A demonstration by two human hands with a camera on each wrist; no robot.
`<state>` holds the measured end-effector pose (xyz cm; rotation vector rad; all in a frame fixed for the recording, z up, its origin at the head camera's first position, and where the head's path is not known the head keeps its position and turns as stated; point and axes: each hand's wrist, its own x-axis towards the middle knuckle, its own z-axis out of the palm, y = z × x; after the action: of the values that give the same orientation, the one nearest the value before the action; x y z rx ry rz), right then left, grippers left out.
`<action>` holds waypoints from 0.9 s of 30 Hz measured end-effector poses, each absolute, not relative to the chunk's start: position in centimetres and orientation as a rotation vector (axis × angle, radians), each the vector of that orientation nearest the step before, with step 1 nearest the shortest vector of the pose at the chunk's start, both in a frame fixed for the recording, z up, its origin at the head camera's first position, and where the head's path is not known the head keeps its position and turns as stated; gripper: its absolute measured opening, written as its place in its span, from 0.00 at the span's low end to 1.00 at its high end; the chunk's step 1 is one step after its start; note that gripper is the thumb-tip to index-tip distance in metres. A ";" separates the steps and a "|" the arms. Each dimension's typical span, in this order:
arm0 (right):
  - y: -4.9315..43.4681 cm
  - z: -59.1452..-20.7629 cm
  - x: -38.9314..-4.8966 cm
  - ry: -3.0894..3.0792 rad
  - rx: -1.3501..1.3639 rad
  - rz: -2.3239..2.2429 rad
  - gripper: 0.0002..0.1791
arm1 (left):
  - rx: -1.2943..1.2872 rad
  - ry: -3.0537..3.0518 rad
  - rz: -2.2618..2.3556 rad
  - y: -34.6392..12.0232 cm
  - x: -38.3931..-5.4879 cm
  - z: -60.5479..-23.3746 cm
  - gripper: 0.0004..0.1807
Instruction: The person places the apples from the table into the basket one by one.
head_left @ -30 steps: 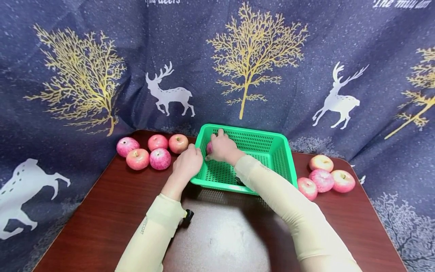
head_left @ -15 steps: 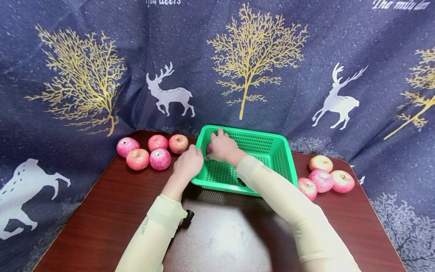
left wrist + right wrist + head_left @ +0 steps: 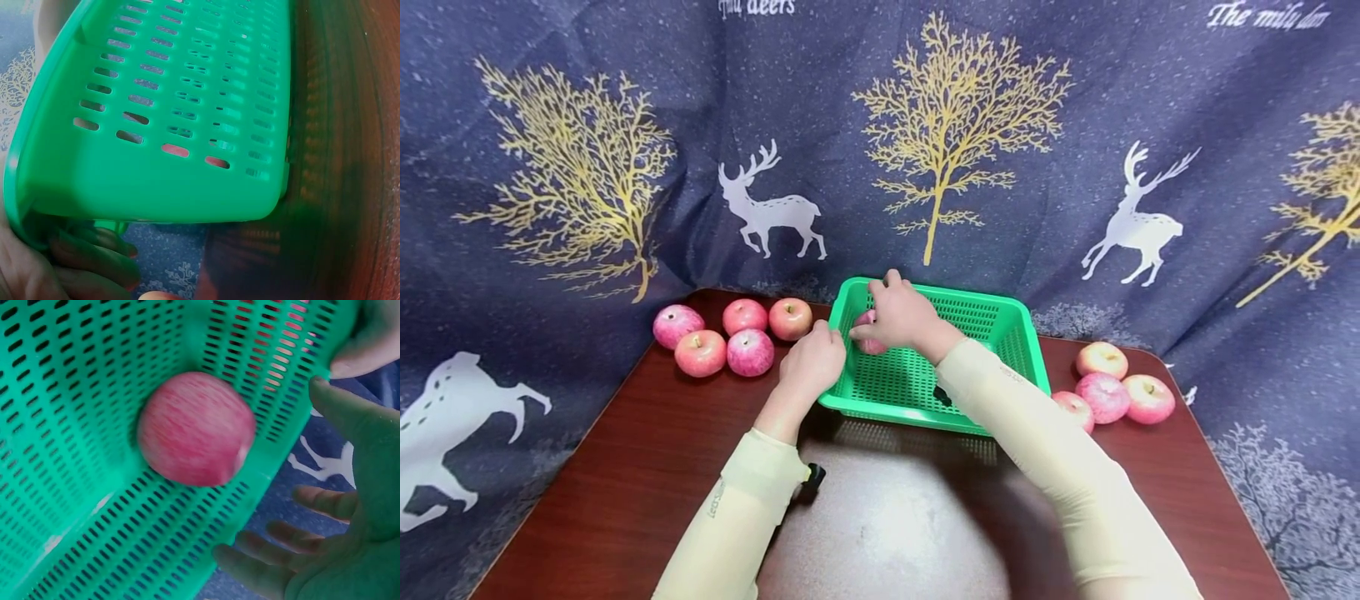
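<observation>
Far left: dark blue cloth hangs at twelve o'clock of the table, printed with white deer and yellow trees. Clock bearings in the head view, from the basket's middle.

Nine o'clock, on the table: five loose apples, pink to yellowish red, in a close cluster.

Next, left hand, cream sleeve behind it, dark device by the wrist. Fingers curl round the nine o'clock rim of a green plastic basket, gripping it. Basket upright on the table, walls and floor slotted.

Inside, at about ten o'clock: one streaked pink-red apple, in the corner by the gripped wall. Right hand reaches in from four o'clock, over that apple and partly hiding it from above. Fingers spread wide, holding nothing; the right wrist view shows a gap between them and the fruit. Cannot tell if a fingertip touches the rim.

Right sleeve crosses the front rim. Beyond, between three and four o'clock: four more apples, close together, the nearest partly covered by the sleeve.
</observation>
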<state>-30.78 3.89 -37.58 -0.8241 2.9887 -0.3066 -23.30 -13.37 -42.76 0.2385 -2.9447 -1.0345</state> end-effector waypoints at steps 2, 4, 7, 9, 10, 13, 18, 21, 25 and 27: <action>4.2 -37.0 -30.5 2.999 -0.833 -0.305 0.50 | 0.239 -2.946 -1.036 -13.4 -23.3 -42.8 0.26; 4.6 -36.5 -30.2 3.017 -0.839 -0.306 0.52 | 0.236 -2.946 -1.036 -13.5 -23.4 -42.9 0.27; 5.3 -35.7 -29.8 3.042 -0.845 -0.348 0.53 | 0.229 -2.941 -1.042 -13.5 -23.5 -42.9 0.26; 5.8 -35.1 -29.6 3.048 -0.844 -0.387 0.52 | 0.227 -2.939 -1.043 -13.5 -23.5 -43.0 0.26; 6.1 -34.9 -29.4 3.049 -0.842 -0.411 0.52 | 0.226 -2.939 -1.044 -13.5 -23.5 -43.0 0.26; 6.9 -33.8 -28.9 3.054 -0.828 -0.468 0.51 | 0.227 -2.941 -1.045 -13.5 -23.5 -43.0 0.27; 8.7 -32.3 -28.3 3.106 -0.816 -0.557 0.52 | 0.236 -2.935 -1.045 -13.7 -23.5 -43.0 0.27; 10.0 -31.7 -27.8 3.137 -0.791 -0.585 0.52 | 0.231 -2.930 -1.048 -13.6 -23.5 -43.0 0.27; 11.9 -31.4 -27.2 3.169 -0.738 -0.599 0.52 | 0.216 -2.929 -1.046 -13.6 -23.4 -43.0 0.27; 12.9 -31.4 -26.8 3.185 -0.715 -0.609 0.52 | 0.214 -2.927 -1.048 -13.5 -23.4 -43.0 0.27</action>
<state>-26.83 12.87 -31.43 -0.7154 3.1846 -0.6087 -23.38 -13.53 -43.03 0.2138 -2.9274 -1.0480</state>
